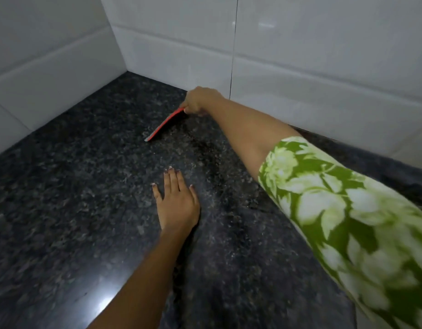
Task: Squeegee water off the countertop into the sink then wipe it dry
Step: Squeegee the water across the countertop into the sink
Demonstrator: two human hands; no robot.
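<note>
At 12 o'clock, your right hand clenched the squeegee w/ blade angled to pull water; left hand, grip released, braced flat on tabletop.

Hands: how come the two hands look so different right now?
The right hand is curled shut around the red squeegee, while the left hand lies open and flat, holding nothing. The right hand reaches far back near the white tiled wall; the left hand rests nearer the person. Both are over the dark countertop.

Head camera looks steeply down, close over the countertop corner.
</note>
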